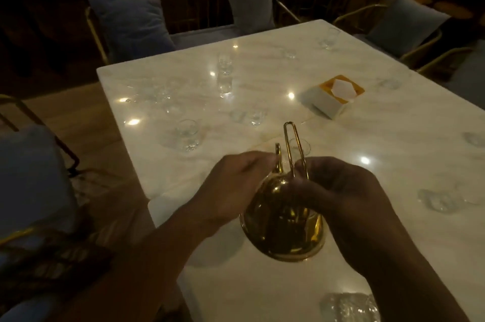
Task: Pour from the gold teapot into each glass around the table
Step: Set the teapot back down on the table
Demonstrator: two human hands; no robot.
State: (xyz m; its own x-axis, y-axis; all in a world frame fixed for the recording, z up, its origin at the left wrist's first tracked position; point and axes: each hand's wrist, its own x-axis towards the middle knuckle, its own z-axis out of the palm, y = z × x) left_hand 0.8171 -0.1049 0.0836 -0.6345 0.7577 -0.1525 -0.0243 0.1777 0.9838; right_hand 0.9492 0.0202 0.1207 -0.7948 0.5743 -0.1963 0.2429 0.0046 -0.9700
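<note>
Fingers (262, 161) of both hands curled on gold teapot (283, 227) — handle pinched.

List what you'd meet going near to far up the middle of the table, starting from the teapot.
gold teapot → small glass behind its handle → white and orange napkin holder → glass by the far corner

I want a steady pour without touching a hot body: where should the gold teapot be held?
Take the shiny gold metal teapot by its tall looped wire handle, coming from above. The loop stands upright over the round body, clear of the spout, leaving room for fingers. The right hand is already at its base.
</note>
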